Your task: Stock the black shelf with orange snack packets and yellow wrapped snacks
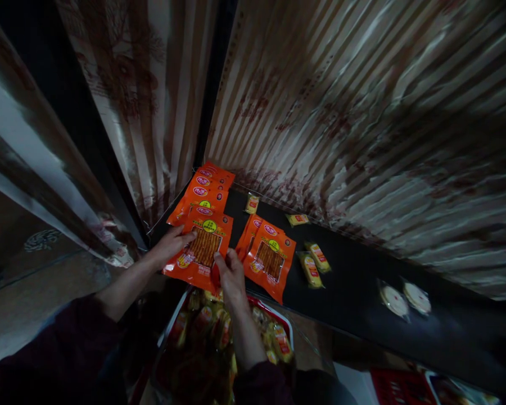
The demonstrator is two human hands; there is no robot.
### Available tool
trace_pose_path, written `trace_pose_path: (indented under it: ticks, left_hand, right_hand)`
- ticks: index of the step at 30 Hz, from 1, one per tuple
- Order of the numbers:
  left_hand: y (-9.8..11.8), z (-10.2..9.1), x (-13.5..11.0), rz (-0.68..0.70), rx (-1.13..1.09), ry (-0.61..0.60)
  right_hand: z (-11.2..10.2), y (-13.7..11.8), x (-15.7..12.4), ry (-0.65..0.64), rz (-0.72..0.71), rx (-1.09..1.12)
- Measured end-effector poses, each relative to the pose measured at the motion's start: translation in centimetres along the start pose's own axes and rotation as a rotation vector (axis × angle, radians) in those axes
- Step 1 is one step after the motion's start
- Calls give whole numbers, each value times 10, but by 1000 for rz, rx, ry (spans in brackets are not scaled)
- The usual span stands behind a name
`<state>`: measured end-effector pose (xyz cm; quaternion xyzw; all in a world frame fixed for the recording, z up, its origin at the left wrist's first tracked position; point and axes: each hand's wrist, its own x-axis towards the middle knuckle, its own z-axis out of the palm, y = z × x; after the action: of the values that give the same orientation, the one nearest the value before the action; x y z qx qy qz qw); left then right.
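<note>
An orange snack packet [202, 247] with a clear window lies at the near end of a row of like packets [202, 188] on a dark shelf [354, 281]. My left hand [171, 243] rests on its left edge with fingers laid over it. My right hand [230, 275] pinches its lower right corner. Right beside it lie two more orange packets [267, 259], overlapping.
Small yellow packets [314, 264] and two round white wrapped items [405, 298] lie farther right on the shelf. Below my hands a red-rimmed basket [278, 318] holds several yellow and red packets. Striped curtains hang behind the shelf. A red crate [400, 388] sits at bottom right.
</note>
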<state>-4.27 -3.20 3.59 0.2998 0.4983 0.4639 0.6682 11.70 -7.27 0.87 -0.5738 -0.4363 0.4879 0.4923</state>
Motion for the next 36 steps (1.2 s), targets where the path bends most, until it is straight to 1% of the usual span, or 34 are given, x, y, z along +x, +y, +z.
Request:
trace_pose_path:
  ticks: [3, 7, 10, 15, 17, 21, 25, 29, 33, 36]
  left_hand:
    - [4, -10, 3, 71, 75, 43]
    - [1, -16, 11, 108, 98, 79]
    - [-3, -16, 16, 159, 173, 123]
    - [-7, -11, 21, 207, 363, 141]
    - [-9, -9, 25, 248, 429, 155]
    - [-12, -8, 36, 306, 642, 234]
    - [-2, -9, 43, 306, 844, 368]
    - [5, -10, 45, 356, 1035, 504]
    - [3, -10, 46, 360, 1209, 550]
    - [2, -8, 47, 354, 1257, 553]
  right_hand:
    - [7, -1, -4, -25, 33, -36]
    - [7, -1, 3, -49, 39, -89]
    - [7, 3, 10, -39, 32, -80]
    - [8, 7, 16, 5, 1, 62]
    - [9, 8, 18, 34, -16, 55]
    - [12, 11, 27, 94, -84, -64]
    - [20, 10, 38, 170, -143, -263]
    - [28, 6, 52, 195, -210, -409]
    - [33, 4, 66, 203, -199, -502]
    - [35, 4, 70, 220, -156, -560]
